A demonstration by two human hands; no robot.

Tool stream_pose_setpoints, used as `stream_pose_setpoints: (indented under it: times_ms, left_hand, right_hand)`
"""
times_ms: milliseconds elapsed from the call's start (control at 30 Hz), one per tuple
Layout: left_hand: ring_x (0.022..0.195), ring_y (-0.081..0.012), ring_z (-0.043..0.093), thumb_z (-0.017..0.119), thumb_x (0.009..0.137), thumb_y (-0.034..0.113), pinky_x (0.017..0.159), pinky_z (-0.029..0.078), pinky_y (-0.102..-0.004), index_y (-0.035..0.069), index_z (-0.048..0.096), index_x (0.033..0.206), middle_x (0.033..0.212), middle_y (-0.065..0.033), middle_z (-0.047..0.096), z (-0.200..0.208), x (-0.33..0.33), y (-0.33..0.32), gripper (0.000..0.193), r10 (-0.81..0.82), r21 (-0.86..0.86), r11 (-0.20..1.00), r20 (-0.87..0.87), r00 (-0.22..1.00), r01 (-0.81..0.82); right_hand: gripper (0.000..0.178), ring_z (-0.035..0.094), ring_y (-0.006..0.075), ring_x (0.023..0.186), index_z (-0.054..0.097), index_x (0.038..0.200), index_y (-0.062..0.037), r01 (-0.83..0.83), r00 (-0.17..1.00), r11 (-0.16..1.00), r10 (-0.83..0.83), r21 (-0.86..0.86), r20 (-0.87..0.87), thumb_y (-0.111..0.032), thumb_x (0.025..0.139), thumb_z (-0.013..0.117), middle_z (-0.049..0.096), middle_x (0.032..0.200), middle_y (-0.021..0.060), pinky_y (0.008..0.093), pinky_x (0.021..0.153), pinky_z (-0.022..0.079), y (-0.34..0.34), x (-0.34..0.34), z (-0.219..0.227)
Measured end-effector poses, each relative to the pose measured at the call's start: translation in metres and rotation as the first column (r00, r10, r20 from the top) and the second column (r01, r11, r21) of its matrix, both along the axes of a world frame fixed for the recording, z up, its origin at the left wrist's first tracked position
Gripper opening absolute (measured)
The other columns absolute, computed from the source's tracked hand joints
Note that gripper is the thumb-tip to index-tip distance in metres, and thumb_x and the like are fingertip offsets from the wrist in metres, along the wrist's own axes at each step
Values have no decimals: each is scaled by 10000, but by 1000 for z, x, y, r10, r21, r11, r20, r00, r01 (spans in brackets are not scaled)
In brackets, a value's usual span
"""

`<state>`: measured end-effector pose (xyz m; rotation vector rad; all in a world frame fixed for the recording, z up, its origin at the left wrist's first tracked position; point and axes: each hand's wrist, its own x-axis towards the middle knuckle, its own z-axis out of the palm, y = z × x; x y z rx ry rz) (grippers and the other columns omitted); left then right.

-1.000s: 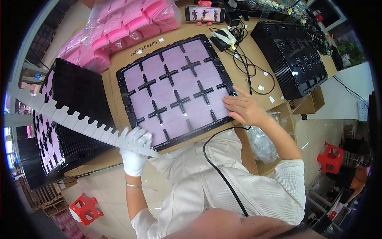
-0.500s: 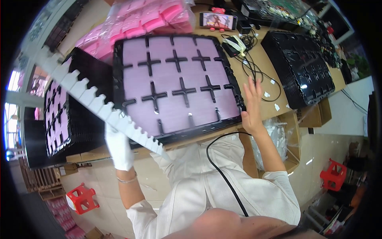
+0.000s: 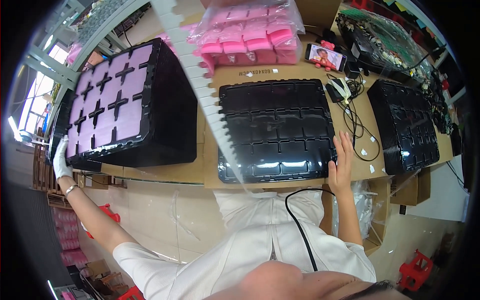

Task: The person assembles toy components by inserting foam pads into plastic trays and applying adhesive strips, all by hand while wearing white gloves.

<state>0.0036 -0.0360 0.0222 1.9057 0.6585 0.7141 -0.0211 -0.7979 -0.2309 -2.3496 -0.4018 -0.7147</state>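
My left hand [image 3: 62, 162], in a white glove, lies with fingers stretched against the near left corner of a black tray with pink panels [image 3: 112, 107]. That tray tops a tall black stack [image 3: 172, 115] on the left. My bare right hand [image 3: 341, 162] is open, fingers up and thumb out, beside the right edge of a black tray with no pink in it [image 3: 275, 122]. This tray lies in front of me. A white toothed strip [image 3: 200, 85] crosses the view between the two trays; what it hangs from is hidden.
Pink pieces in clear plastic [image 3: 247, 37] lie at the back. A phone [image 3: 326, 57] leans on a red bear-shaped stand, near tangled black cables [image 3: 356, 127]. Another black tray stack [image 3: 407, 125] stands at right. A green board heap [image 3: 385, 37] is behind it. A red stool [image 3: 416, 270] stands on the floor.
The pink-panelled tray in front of me is gone from there, and a bare black tray shows. My left hand has moved far left, to the stack. My right hand stays at the right edge.
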Motion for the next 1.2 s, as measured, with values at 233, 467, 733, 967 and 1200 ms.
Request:
stream_pose_setpoints:
  times_ms: [233,467,733,967,1200]
  left_hand:
    - [1192,-252,539,624,886,415,1027,378,-328,-18,542,1290,1254,-180,588,-15,21,-62,597,290,841,540,-227,930,37]
    - [1207,-344,526,647,857,157,1017,400,-377,81,651,1147,1363,-178,511,-43,13,-298,300,-453,739,288,-455,767,609]
    - [786,-260,601,835,631,315,753,495,-351,49,575,1243,1170,-145,613,-111,-8,-387,716,-687,291,625,-233,688,724]
    - [559,-64,540,612,914,141,487,408,-201,-14,676,983,821,-58,680,-218,-10,-420,181,-739,-450,632,-107,665,631]
    - [563,-37,494,531,970,185,476,348,-175,-25,612,1118,888,-86,684,-212,-4,-410,269,-451,-663,582,217,866,470]
  right_hand:
    - [493,304,406,1359,442,1355,3,-46,999,998,45,-39,-21,-235,924,460,368,1447,212,490,1108,230,16,6,10]
    - [506,309,409,1355,452,1348,4,-140,989,990,139,1,-53,-271,923,468,381,1436,213,485,1101,242,40,12,16]
    - [327,518,332,1172,613,1119,-9,-297,944,945,313,140,-106,-47,796,638,595,1182,142,409,983,412,76,34,22]
    - [409,583,200,1017,596,1162,-19,-301,559,702,678,645,-477,-282,863,685,616,1127,112,331,857,482,144,21,-9]
    - [134,599,78,810,648,941,-32,-39,204,445,880,895,-429,-117,856,707,652,899,22,223,779,473,161,29,-8]
